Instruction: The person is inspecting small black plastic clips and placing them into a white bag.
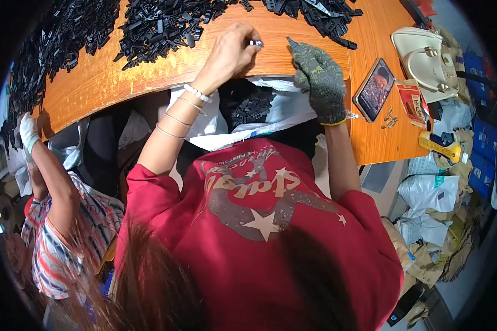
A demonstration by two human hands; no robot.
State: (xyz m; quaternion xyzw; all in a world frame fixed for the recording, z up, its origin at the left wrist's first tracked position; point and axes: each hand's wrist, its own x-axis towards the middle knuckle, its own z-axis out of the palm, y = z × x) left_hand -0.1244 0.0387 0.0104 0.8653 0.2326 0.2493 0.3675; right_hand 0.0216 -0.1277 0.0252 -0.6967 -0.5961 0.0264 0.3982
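right hand with one dark piece, three heaps

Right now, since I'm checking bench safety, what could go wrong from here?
The dark pointed item in the gloved right hand leans toward the bare left hand; if it is sharp, it might nick the fingers. The small piece pinched there could slip, perhaps falling onto the white plastic below the table.

Tabletop passable midway; black pieces block beyond.
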